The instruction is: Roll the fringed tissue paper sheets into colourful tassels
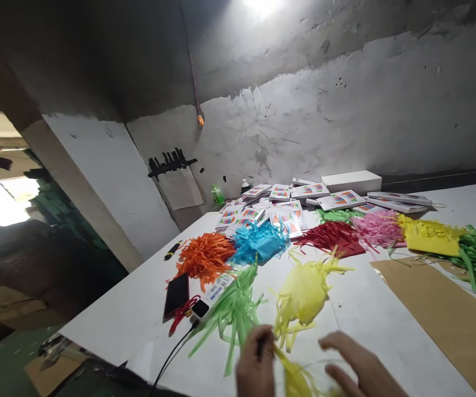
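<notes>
At the bottom centre, my left hand (255,361) is closed, its fingertips pinching the end of a yellow tissue tassel (296,377) that hangs down out of the frame. To the right of that tassel is my right hand (360,364), its thumb and fingers apart and nothing visibly gripped. Just beyond both hands lies a pale yellow bunch of strips (306,292). A light green bunch (238,306) spreads out to the left of my left hand.
Orange (207,256), blue (260,242) and red (335,237) bunches lie in a row behind. A phone (176,296) and power strip (213,296) are at the left, flat printed boxes (310,190) at the back, brown cardboard (432,309) at the right.
</notes>
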`<state>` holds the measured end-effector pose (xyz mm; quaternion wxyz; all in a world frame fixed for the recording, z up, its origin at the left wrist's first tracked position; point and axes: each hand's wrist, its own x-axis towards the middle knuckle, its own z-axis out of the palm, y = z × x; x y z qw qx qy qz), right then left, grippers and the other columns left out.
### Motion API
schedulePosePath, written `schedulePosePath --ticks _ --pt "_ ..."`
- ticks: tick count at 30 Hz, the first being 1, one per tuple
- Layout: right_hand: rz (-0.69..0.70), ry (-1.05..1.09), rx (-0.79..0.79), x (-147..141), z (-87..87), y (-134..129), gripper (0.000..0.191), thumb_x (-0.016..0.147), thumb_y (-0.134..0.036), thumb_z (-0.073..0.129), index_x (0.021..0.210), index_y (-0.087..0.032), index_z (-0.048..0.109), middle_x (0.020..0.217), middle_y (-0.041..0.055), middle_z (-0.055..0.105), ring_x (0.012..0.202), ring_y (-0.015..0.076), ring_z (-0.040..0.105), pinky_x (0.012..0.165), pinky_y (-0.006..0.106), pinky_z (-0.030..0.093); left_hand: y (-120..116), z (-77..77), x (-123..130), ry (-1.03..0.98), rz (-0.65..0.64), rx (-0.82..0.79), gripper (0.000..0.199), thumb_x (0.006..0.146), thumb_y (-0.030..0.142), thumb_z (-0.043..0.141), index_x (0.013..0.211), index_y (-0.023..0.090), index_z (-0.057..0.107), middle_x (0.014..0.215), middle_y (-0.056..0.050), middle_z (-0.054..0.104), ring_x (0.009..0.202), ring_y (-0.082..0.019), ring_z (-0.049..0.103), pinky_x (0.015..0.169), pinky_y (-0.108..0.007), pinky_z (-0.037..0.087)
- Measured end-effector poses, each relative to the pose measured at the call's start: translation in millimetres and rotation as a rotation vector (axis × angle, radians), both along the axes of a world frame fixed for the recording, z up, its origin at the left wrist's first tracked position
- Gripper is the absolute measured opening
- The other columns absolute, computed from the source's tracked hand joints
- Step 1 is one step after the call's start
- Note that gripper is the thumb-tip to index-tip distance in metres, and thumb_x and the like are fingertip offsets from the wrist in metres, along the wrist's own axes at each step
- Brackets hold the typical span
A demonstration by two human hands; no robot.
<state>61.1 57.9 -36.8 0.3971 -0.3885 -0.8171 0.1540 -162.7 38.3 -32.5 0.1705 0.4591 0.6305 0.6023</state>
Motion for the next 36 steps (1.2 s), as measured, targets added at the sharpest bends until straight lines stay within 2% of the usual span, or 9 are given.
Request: schedulePosePath --ticks 4,6,11,15,19,24,27,30,36 --pt "-0.085 -0.199 0.147 13.2 30.8 84.7 0.044 0.084 -0.005 0.04 0.121 -0.017 0.06 0.117 0.0122 0.074 0.109 0.0223 0.07 0.092 0.033 0.057 48.4 65.8 -86.2 0.484 0.261 0.191 0.031 0.088 0.047 0.052 0.095 0.023 0.069 0.094 -0.008 0.074 0.091 -0.027 0.069 0.087 -0.041 0.055" --pt "-0.063 -0.233 0.169 8.6 39.1 123.8 0.057 0.077 0.004 0.03 0.121 -0.015 0.062 0.118 0.0103 0.074 0.112 0.0193 0.068 0.095 0.032 0.053 79.6 82.5 -103.6 0.65 0.241 0.136 0.035 0.092 0.042 0.044 0.103 0.019 0.067 0.105 -0.012 0.073 0.103 -0.029 0.066 0.096 -0.044 0.051" --pt "0.038 -0.301 0.205 -22.5 33.7 172.7 0.062 0.069 0.004 0.033 0.121 -0.012 0.063 0.121 0.0048 0.072 0.115 0.0178 0.065 0.096 0.031 0.046 148.4 59.9 -57.8 0.923 0.005 -0.407 0.043 0.093 0.034 0.049 0.128 0.011 0.057 0.143 -0.022 0.054 0.13 -0.036 0.049 0.105 -0.051 0.04" --pt "0.03 -0.324 0.204 -27.8 24.9 171.8 0.059 0.064 0.004 0.046 0.119 -0.011 0.064 0.116 0.01 0.075 0.109 0.0228 0.069 0.095 0.033 0.05 170.8 25.2 -4.2 0.915 -0.276 -0.509 0.031 0.081 0.03 0.068 0.109 0.016 0.069 0.103 -0.011 0.075 0.101 -0.028 0.065 0.087 -0.035 0.048" --pt "0.041 -0.328 0.196 -13.4 28.2 160.2 0.083 0.06 0.009 0.041 0.139 -0.017 0.047 0.143 0.0111 0.059 0.133 0.024 0.052 0.111 0.041 0.041 159.7 19.5 24.8 0.871 -0.427 -0.442 0.016 0.085 0.018 0.058 0.093 0.023 0.071 0.097 -0.001 0.073 0.093 -0.017 0.066 0.083 -0.025 0.047" --pt "0.095 -0.365 0.121 0.9 27.1 153.0 0.088 0.061 0.005 0.046 0.144 -0.023 0.041 0.144 0.0063 0.059 0.137 0.0221 0.048 0.117 0.046 0.035 149.5 20.4 35.1 0.849 -0.286 -0.443 0.039 0.089 0.029 0.054 0.125 0.016 0.058 0.128 -0.015 0.061 0.12 -0.029 0.053 0.098 -0.04 0.04" --pt "0.056 -0.374 0.079 10.5 22.1 146.9 0.079 0.062 -0.001 0.055 0.138 -0.019 0.049 0.135 0.0142 0.065 0.126 0.0295 0.059 0.108 0.054 0.046 159.5 15.0 30.7 0.83 -0.208 -0.547 0.035 0.079 0.025 0.064 0.111 0.012 0.065 0.112 -0.017 0.067 0.109 -0.035 0.058 0.089 -0.044 0.043" --pt "0.009 -0.332 0.091 25.4 23.4 128.2 0.069 0.07 0.0 0.052 0.136 -0.015 0.05 0.131 0.015 0.066 0.121 0.0274 0.062 0.106 0.049 0.049 160.5 15.8 31.3 0.826 -0.261 -0.502 0.016 0.08 0.012 0.057 0.09 0.016 0.068 0.096 -0.009 0.07 0.095 -0.026 0.063 0.083 -0.036 0.046" --pt "0.044 -0.217 0.186 56.2 46.6 70.9 0.066 0.076 0.002 0.042 0.138 -0.021 0.046 0.14 0.0105 0.059 0.133 0.0222 0.051 0.113 0.044 0.045 105.4 30.1 70.6 0.924 -0.456 -0.18 0.034 0.082 0.0 0.048 0.1 0.022 0.067 0.102 -0.006 0.065 0.101 -0.022 0.059 0.09 -0.033 0.049"
